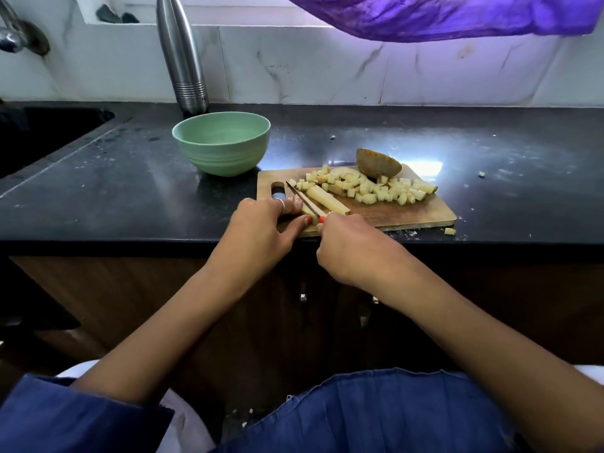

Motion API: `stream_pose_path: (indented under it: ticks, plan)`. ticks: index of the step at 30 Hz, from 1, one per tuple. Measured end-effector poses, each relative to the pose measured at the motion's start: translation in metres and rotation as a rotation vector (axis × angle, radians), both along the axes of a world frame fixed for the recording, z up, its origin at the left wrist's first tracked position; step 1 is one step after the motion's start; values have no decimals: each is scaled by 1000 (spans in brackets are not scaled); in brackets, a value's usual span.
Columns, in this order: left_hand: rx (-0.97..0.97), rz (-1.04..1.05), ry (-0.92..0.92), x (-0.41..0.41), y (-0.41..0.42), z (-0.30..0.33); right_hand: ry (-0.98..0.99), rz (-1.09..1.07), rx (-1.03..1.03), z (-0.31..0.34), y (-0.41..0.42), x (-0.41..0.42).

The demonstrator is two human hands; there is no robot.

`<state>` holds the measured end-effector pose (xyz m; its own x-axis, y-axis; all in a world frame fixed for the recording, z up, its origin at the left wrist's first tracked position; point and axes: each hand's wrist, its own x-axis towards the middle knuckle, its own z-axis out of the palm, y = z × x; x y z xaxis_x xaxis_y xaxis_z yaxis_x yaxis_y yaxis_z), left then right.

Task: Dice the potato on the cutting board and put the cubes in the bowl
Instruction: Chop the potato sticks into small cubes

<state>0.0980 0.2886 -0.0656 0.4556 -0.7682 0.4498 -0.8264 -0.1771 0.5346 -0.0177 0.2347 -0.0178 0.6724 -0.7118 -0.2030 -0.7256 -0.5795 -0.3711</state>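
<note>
Head view: a wooden cutting board (385, 214) is laid on a black counter (130, 178), near edge close to the counter's front. A potato strip (328, 199) is held down at the board's near left by the left hand (261, 230), fingers curled over it, thumb tucked near the blade; a ring is seen on one finger. A knife (302, 199) is gripped by the right hand (353, 246), fingers wrapped round the handle, which is mostly hidden; a bit of red shows at the grip. The blade is angled away to the far left, set against the strip beside the left fingertips. A pile of potato cubes (376, 188) is spread across the board's far middle and right. An uncut potato piece (377, 165) with skin is seen at the far edge, touching the pile. A green bowl (222, 142) is placed on the counter just left of the board's far corner; no cubes are seen inside. A few stray bits are scattered on the counter to the right. A steel bottle (184, 57) is stood behind the bowl against the tiled wall. A sink (39, 132) is seen far left.
</note>
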Motion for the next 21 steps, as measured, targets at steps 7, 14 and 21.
stream_pose_path:
  ticks: [7, 14, 21]
  plan:
    - [19, -7, -58, -2, -1, 1, 59, -38, -9, -5, 10, -29]
    - [21, -26, -95, -2, 2, 4, 119, -18, -296, -9, 14, -16]
    - [82, -46, -184, 12, -7, 13, 60, -51, -261, -9, -20, -32]
